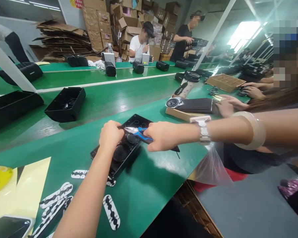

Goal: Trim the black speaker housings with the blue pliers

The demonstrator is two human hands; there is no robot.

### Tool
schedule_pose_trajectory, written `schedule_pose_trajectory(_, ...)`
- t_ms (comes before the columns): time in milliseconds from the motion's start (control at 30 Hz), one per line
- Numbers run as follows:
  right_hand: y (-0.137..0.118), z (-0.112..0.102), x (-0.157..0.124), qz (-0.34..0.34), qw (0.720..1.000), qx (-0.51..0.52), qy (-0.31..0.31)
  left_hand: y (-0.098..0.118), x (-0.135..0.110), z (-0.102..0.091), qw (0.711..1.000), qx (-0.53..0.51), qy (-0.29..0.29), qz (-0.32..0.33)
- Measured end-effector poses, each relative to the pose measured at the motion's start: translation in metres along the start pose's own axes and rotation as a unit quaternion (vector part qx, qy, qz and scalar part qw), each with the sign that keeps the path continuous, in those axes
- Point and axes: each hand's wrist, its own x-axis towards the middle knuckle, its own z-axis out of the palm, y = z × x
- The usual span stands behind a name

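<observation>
A black speaker housing with round mesh grilles lies on the green table in front of me. My left hand grips its upper left edge with closed fingers. My right hand, with a watch on the wrist and a pale bangle on the forearm, is closed around blue-handled pliers. The metal jaws of the pliers point left over the housing, close to my left hand.
A black plastic tray sits at the left. Black-and-white oval stickers and a phone lie near the front edge. A co-worker's hands rest by a cardboard tray with speaker parts. Other people work at the far side.
</observation>
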Motion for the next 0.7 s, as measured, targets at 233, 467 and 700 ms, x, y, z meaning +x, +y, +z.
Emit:
schedule_pose_trajectory(233, -0.013, -0.005, -0.009, 0.033, 0.998, -0.03, -0.032, 0.004, 0.0, -0.002, 0.999, -0.011, -0.005, -0.032)
schedule_pose_trajectory(467, -0.014, -0.005, -0.012, 0.044, 0.998, 0.026, -0.044, -0.001, 0.005, 0.0, 1.0, -0.02, -0.015, -0.015)
schedule_pose_trajectory(700, 0.006, -0.022, -0.006, 0.017, 0.978, 0.187, -0.085, -0.004, 0.004, -0.009, 0.996, -0.028, -0.063, 0.055)
